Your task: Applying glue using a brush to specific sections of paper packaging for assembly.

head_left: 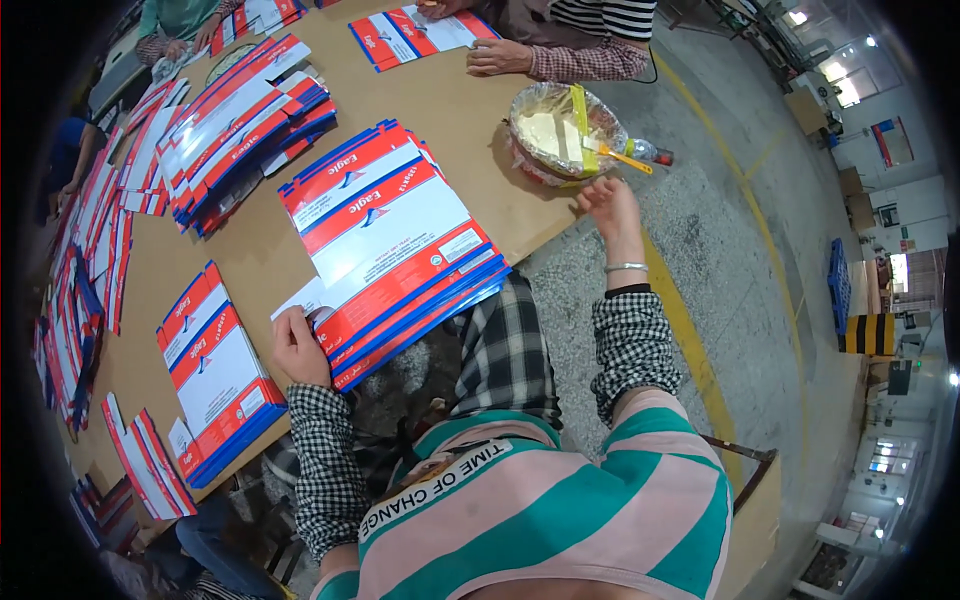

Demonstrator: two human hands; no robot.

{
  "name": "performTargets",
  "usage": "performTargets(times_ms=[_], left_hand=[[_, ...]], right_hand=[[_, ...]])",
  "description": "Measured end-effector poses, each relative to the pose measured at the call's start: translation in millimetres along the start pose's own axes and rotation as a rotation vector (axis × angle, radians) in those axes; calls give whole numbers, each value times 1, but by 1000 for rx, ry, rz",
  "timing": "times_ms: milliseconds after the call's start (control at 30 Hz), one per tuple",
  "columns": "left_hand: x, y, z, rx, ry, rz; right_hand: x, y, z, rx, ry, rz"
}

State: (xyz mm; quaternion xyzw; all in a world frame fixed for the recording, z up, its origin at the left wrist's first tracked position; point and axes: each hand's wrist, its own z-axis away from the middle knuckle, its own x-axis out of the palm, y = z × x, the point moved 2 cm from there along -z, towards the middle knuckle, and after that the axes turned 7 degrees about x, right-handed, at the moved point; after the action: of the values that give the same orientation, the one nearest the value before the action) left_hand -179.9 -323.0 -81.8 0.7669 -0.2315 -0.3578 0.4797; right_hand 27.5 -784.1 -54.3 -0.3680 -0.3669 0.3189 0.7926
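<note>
A thick stack of flat printed cartons (385, 250), red, white and blue, lies before me at the table edge, its near end jutting over my lap. My left hand (300, 346) is at the stack's near left corner, fingers curled against a carton's edge beside a small white flap (303, 298). To the right, my right hand (612, 212) is raised with bent, parted fingers and holds nothing. Just beyond it stands a plastic-lined bowl (514, 150) of cream-coloured paste, with tape across it. A brush with an orange-yellow handle (630, 160) rests on its rim, close to my fingertips.
More carton piles cover the table (460, 130) to the left, including a smaller stack (215, 370). Across the table, a co-worker's hand (500, 57) rests by a flat carton (420, 37). A clear bottle (650, 153) is beside the bowl. Yellow lines mark the floor (690, 230).
</note>
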Motion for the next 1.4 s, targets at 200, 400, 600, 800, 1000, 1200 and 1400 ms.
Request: performTargets(times_ms=[200,400,600,800,1000,1200,1400], left_hand=[[6,1,0,-10,-17,7],[4,16,-1,9,-4,-2],[2,3,-2,36,11,-6],[4,18,-2,81,52,-31],[2,19,0,70,6,-69],[3,23,-2,129,39,-49],[2,16,-2,77,29,-42]], right_hand=[[17,13,16,-39,-33,159],[8,26,15,-105,133,180],[-57,-38,-30,-233,361,-200],[-45,-58,-36,-265,-115,167],[-42,-43,-11,-149,-129,169],[-18,-45,38,-55,13,291],[-14,-22,42,35,-79,219]])
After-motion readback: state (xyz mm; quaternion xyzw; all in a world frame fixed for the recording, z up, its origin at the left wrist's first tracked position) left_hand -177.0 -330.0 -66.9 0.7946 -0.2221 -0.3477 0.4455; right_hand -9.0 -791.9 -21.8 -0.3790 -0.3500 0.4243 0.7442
